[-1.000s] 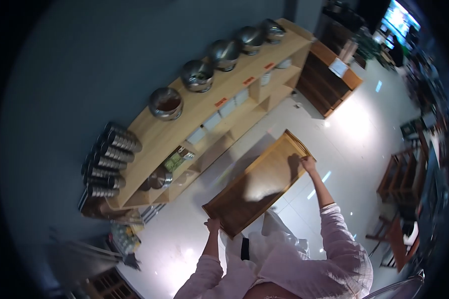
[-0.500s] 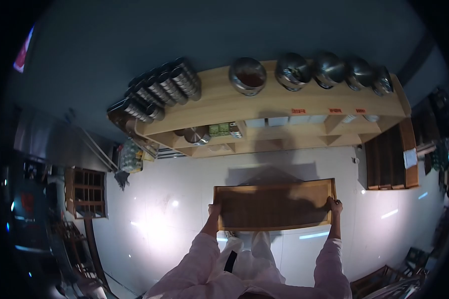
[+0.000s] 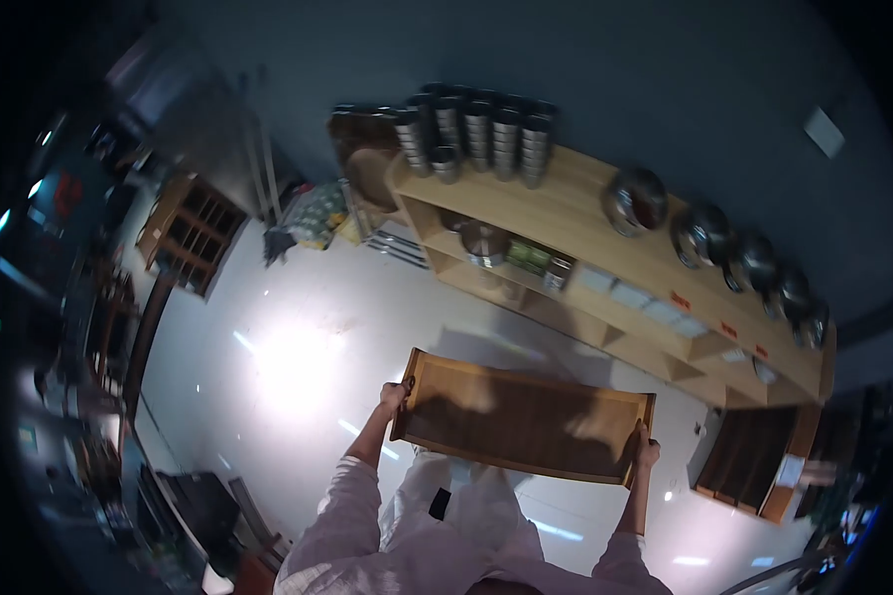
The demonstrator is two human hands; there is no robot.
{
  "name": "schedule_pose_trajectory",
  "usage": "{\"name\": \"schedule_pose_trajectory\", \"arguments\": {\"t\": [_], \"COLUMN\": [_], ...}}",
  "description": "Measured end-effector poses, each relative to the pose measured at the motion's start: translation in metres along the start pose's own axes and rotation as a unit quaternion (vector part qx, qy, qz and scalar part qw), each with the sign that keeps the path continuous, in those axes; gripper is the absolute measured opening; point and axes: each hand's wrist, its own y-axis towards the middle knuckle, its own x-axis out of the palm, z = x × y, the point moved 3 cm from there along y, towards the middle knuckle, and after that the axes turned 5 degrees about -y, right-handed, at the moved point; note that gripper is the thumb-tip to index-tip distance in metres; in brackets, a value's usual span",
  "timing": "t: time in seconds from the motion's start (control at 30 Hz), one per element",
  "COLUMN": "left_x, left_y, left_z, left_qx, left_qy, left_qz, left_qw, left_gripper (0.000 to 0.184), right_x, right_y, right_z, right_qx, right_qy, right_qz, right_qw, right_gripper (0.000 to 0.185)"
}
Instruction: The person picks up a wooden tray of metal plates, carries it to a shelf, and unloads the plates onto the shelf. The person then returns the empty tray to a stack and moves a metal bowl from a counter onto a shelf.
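In front of my legs I hold a long, shallow wooden tray [image 3: 511, 407] with a low rim, level with my waist or lower. My left hand [image 3: 394, 396] is closed round its left short end. At the opposite end, my right hand [image 3: 648, 448] grips the right short side. Nothing lies in the tray; shadows fall across its brown bottom. The fingers under the ends are partly hidden.
A pale wooden shelf unit [image 3: 580, 178] stands against the wall ahead, with stacked metal cups [image 3: 478, 134] and several steel bowls [image 3: 635, 198] on top. Wooden crates [image 3: 200, 233] sit at the left, a dark wooden rack [image 3: 749, 456] at the right.
My view has swung to the left, so the shelf unit sits further right and slanted. The tray stays in both hands and now appears tilted, its right end lower in the view.
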Motion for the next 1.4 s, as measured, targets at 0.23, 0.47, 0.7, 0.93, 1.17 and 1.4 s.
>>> {"name": "schedule_pose_trajectory", "arguments": {"t": [0.23,0.47,0.7,0.93,1.17,1.4], "left_x": [-0.162,-0.32,-0.478,-0.639,-0.753,-0.844], "left_y": [-0.023,-0.029,-0.053,-0.027,0.03,0.045], "left_z": [-0.006,-0.046,-0.078,-0.084,-0.099,-0.103], "left_qx": [0.041,0.038,0.002,0.0,-0.014,-0.028], "left_qy": [-0.131,-0.281,-0.409,-0.358,-0.389,-0.511], "left_qz": [0.064,0.138,0.208,0.36,0.415,0.456], "left_qw": [0.988,0.949,0.888,0.862,0.823,0.728], "left_gripper": [0.033,0.028,0.027,0.033,0.031,0.052], "right_x": [0.069,0.138,0.238,0.418,0.574,0.685], "right_y": [-0.043,-0.168,-0.318,-0.439,-0.533,-0.673], "right_z": [-0.158,-0.328,-0.483,-0.624,-0.747,-0.873], "right_qx": [-0.081,-0.233,-0.285,-0.348,-0.416,-0.366], "right_qy": [0.099,0.248,0.145,0.126,0.034,0.044], "right_qz": [-0.126,-0.205,-0.273,-0.422,-0.366,-0.487], "right_qw": [0.984,0.918,0.907,0.828,0.832,0.791], "right_gripper": [0.075,0.038,0.04,0.038,0.039,0.037]}}
